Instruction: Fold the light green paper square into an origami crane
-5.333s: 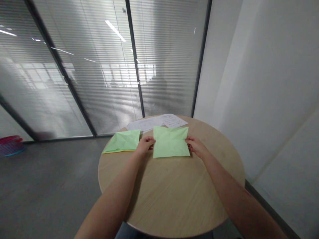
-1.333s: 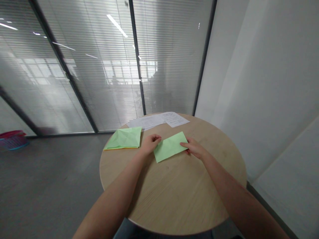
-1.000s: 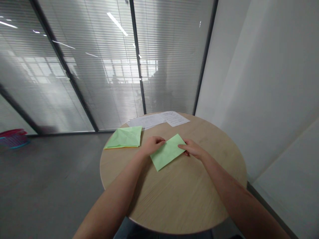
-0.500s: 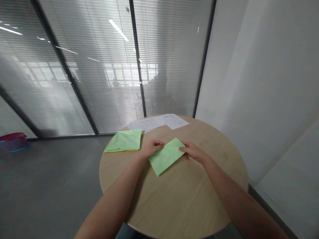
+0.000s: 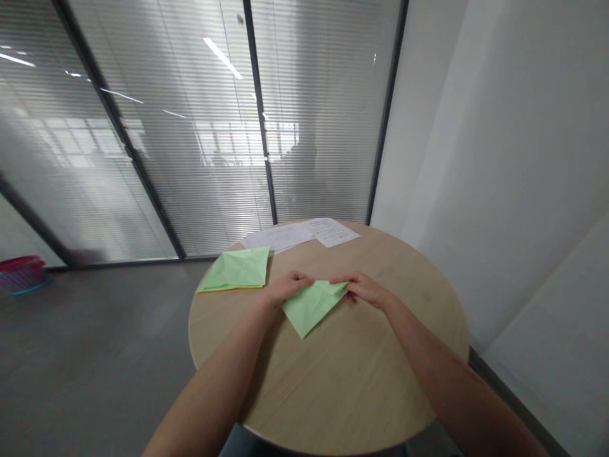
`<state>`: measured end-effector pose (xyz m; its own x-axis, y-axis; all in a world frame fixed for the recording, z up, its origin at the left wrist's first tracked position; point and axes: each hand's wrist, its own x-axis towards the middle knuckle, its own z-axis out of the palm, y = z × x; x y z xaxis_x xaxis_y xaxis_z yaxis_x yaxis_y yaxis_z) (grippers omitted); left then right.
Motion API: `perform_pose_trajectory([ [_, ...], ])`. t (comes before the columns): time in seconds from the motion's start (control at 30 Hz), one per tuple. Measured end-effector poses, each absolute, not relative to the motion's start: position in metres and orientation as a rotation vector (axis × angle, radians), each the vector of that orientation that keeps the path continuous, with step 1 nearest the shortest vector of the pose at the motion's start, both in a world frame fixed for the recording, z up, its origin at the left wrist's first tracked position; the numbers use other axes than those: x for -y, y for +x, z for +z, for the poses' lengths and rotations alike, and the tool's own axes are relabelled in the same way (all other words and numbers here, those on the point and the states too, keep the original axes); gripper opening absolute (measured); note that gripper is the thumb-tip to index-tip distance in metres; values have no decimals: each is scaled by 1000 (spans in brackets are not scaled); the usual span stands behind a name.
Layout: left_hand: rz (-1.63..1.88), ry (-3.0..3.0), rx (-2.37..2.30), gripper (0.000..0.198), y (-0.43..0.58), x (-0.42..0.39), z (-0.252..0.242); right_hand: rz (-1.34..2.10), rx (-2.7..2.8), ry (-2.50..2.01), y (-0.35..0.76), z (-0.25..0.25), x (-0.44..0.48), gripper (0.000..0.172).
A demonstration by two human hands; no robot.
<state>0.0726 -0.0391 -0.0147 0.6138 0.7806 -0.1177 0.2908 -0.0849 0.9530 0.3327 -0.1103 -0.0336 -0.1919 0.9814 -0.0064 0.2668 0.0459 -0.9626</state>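
One folded green sheet [image 5: 310, 309] sits just below mid-frame, left fingers [image 5: 307, 280] pinching its upper-left edge, right fingers [image 5: 340, 278] pinching its upper-right corner.

Stands as a round desk [image 5: 361, 387] in pale wood with fine grain and a curved rim. Bears loose white papers [image 5: 281, 237] at the far side, partly overlapping, with print on the right-hand one. Carries creased green paper [image 5: 235, 270] near the left edge, with a thin yellow strip [image 5: 233, 290] along the near side. Has a folded green sheet [image 5: 309, 311] around the middle, corner toward the near side; hard to tell if touching the wood or just above.
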Motion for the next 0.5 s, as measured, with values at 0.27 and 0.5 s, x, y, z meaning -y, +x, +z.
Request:
perform_pose_trajectory([
  [0.27,512,1715,-909,41,71,38,-14,1529,1559,-1103,348,-20,120,65],
  [0.5,476,1830,-910,43,73,39,-12,1380,1523,-1305,343,-27,116,40],
])
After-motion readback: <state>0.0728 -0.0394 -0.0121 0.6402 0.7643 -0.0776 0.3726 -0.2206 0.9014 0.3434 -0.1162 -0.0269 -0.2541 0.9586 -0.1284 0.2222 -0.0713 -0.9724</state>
